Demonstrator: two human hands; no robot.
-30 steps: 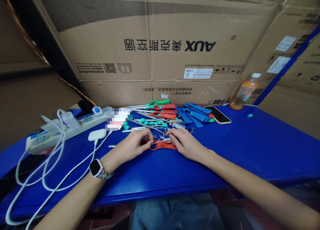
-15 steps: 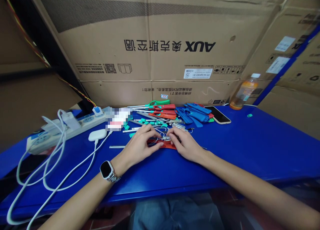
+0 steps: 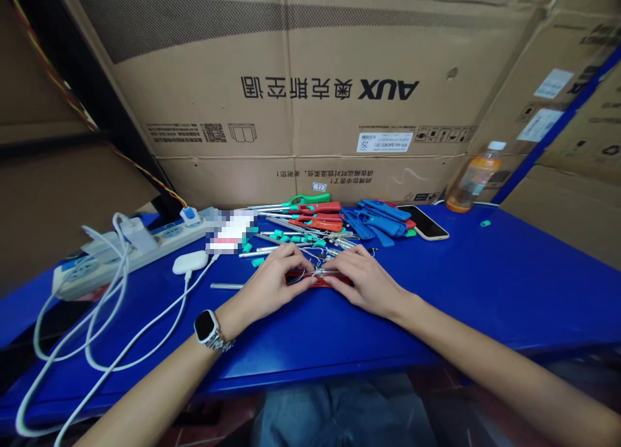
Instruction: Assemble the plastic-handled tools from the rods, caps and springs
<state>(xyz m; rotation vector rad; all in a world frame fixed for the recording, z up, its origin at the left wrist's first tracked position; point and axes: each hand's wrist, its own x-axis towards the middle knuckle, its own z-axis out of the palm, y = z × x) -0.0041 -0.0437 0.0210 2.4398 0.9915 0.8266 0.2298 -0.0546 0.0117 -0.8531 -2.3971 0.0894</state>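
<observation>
My left hand (image 3: 274, 275) and my right hand (image 3: 371, 280) meet over a red-orange lighter casing (image 3: 334, 282) lying on the blue table. A small clear-and-silver inner part (image 3: 319, 273) with thin wires sits at the casing, between my fingertips. My left thumb and fingers close around the casing's left part; the fingers of my right hand pinch at the inner part from the right. A metal tube (image 3: 226, 286) sticks out to the left beneath my left hand. Just beyond lie loose metal tubes (image 3: 251, 254), small green pieces (image 3: 257, 262) and wired inner parts, partly hidden by my hands.
Behind are a green lighter (image 3: 313, 199), red lighters (image 3: 317, 208) and a pile of blue casings (image 3: 383, 219). A phone (image 3: 427, 224) and an orange drink bottle (image 3: 475, 178) stand right. A power strip (image 3: 169, 239), white charger case (image 3: 189, 261) and cables occupy the left. Cardboard (image 3: 310, 123) walls the back.
My right hand has turned slightly and its fingers now reach further left over the inner part. My left hand stays nearly in place around the casing.
</observation>
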